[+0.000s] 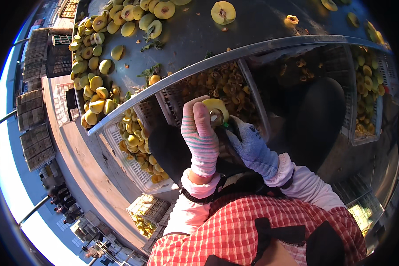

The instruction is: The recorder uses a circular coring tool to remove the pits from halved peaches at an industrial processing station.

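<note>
My left hand [201, 137], in a striped white and pink glove, holds up a halved yellow fruit [218, 106] that looks like a peach. Its cut side shows a brownish hollow with a pale spot in it. Against the fruit's lower right side is my right hand [252, 148], in a blue-grey glove, fingers closed round a small tool [226, 125]. Only a bit of green shows of this tool; the rest is hidden by the fingers and fruit. Both hands are above my lap, just on the near side of the metal table's edge [186, 72].
Halved fruits [93, 84] are heaped at the table's left end. A crate of yellow halves [135, 139] stands left of my legs; brownish scraps [221, 84] fill one below the table edge. Another full crate [367, 88] is at right. Stacked crates [35, 146] stand farther left.
</note>
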Available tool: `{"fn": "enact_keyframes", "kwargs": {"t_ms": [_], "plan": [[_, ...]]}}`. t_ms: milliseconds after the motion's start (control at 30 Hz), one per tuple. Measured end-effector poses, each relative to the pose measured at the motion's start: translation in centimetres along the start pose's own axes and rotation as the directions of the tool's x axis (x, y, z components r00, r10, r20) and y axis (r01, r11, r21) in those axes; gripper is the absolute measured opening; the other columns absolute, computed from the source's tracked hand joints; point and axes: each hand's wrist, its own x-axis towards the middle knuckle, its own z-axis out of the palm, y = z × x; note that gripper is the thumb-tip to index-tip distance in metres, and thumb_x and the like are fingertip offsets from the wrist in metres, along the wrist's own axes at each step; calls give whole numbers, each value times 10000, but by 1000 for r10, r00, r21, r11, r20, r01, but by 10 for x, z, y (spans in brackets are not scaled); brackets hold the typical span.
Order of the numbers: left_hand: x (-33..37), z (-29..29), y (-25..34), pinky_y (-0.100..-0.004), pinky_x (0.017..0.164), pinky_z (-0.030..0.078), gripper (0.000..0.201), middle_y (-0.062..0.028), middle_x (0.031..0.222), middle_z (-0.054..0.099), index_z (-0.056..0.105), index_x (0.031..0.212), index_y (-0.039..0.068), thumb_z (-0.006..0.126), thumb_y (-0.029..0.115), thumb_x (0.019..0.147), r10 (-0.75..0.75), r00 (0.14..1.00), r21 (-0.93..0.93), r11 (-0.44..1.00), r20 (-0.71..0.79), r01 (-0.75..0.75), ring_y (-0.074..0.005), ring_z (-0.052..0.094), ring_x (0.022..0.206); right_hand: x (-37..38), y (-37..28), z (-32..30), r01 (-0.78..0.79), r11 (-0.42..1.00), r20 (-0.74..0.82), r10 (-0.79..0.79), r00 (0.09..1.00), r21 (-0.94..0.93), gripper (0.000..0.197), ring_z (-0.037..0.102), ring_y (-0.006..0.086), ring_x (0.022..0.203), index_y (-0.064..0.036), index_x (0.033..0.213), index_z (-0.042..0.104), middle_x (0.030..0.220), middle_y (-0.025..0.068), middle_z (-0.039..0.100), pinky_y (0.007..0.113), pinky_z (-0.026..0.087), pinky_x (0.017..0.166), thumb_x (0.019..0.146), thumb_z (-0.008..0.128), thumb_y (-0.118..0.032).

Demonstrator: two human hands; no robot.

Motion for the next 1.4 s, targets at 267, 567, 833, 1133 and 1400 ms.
{"fn": "enact_keyframes", "kwargs": {"t_ms": [267, 567, 833, 1133, 1400], "plan": [[-3, -10, 9, -242, 751, 445, 335, -28, 878, 607, 592, 1054, 42, 488, 349, 970, -45, 989, -15, 999, 144, 48, -89, 540, 810, -15, 18, 1, 450, 882, 125, -436, 891, -136, 358, 561, 317, 844, -22, 1248, 474, 984, 181, 543, 368, 476, 708, 899, 547, -64], [-1, -14, 1, -208, 705, 438, 302, 6, 838, 609, 625, 1020, 59, 545, 339, 938, -175, 935, -48, 979, 309, 199, -48, 513, 749, -16, 21, 8, -770, -620, 683, -498, 535, 151, 333, 458, 120, 442, -77, 1055, 533, 631, 29, 481, 253, 393, 380, 978, 439, -386], [-11, -11, -23, -245, 692, 448, 383, -22, 810, 600, 633, 987, 37, 525, 400, 930, -402, 858, -431, 745, 321, 510, -85, 527, 716, -21, 32, 18, -726, -685, 632, -537, 558, 59, 471, 401, 103, 387, -110, 847, 491, 563, -8, 416, 241, 339, 336, 956, 368, -551], [-23, -2, -40, -300, 734, 502, 389, -71, 882, 638, 614, 953, 46, 543, 427, 923, -563, 758, -700, 393, 329, 596, -181, 608, 780, -9, 20, 13, -686, -619, 607, -392, 691, 382, 468, 412, 116, 438, -118, 864, 503, 602, 6, 431, 258, 354, 375, 964, 343, -547], [-19, -130, -46, -298, 806, 469, 372, -77, 913, 629, 609, 1034, -5, 539, 348, 940, 253, 912, 313, 938, -322, -150, -161, 588, 843, -11, 48, -7, -733, -515, 764, -209, 611, 445, 521, 397, 99, 393, -78, 888, 624, 542, -4, 412, 237, 327, 339, 976, 355, -516]]}}
